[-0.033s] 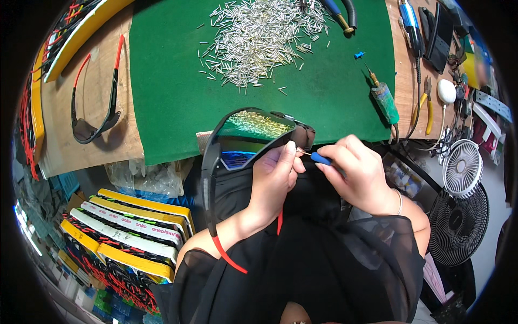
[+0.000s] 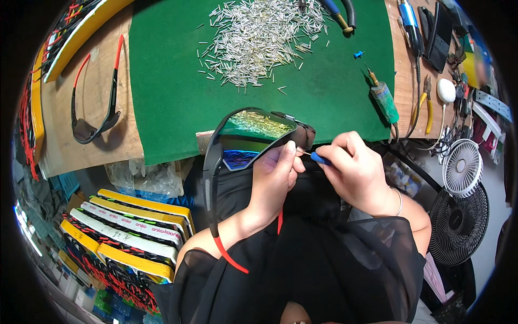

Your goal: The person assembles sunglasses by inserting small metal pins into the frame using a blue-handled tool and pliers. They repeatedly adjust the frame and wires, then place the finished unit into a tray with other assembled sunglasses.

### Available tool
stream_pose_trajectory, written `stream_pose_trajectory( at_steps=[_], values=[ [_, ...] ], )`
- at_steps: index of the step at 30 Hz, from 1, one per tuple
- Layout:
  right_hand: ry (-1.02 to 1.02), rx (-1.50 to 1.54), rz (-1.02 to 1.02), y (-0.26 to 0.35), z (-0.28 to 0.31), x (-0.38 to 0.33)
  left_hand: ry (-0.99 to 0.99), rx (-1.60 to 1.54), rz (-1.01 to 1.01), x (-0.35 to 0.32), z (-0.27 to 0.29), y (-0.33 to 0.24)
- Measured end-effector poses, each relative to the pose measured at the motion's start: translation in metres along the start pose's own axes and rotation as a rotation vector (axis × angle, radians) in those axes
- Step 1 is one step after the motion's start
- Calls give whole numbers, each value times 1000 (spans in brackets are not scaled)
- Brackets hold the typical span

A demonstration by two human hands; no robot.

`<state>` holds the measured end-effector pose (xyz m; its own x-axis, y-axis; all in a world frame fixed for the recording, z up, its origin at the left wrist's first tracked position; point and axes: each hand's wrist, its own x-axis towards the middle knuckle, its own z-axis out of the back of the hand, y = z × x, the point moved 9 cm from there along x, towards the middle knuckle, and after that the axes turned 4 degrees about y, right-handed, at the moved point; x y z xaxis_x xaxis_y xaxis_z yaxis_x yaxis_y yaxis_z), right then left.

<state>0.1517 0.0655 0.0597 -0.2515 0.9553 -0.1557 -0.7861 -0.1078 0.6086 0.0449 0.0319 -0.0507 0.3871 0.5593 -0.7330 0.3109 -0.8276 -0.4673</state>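
- The left hand [image 2: 274, 175] has its grip pinching the frame of the sunglasses [image 2: 240, 158], thumb uppermost.
- These sunglasses are at the near edge of the desk [image 2: 59, 129], their shiny lens overlapping the green mat [image 2: 178, 97] from this view; one red-tipped leg reaches down across the left forearm.
- The right hand [image 2: 359, 175] has its grip pinching the blue handle of a small screwdriver [image 2: 320, 159]; the thin shaft runs to the left fingertips, where its very tip is hard to make out.
- A heap of metal pins [image 2: 259, 46] covers the far part of the mat, a few lying loose around it.
- To the right, a green-handled tool [image 2: 385, 102] lies on the mat, and yellow pliers [image 2: 429, 116] lie beyond the mat's edge.
- Another pair of sunglasses [image 2: 97, 131] sits on bare wood to the left.
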Motion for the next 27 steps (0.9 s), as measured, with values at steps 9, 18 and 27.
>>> stream_pose_trajectory(
  at_steps=[9, 18, 27],
  values=[
    [76, -209, 148, 10, -12, 2, 5, 56, 19, 0, 1, 0],
    [155, -185, 123, 7, -16, 3, 12, 76, 26, 1, 2, 1],
    [48, -133, 95, 6, 45, 32, 144, -132, 93, -1, -3, 3]
  ],
)
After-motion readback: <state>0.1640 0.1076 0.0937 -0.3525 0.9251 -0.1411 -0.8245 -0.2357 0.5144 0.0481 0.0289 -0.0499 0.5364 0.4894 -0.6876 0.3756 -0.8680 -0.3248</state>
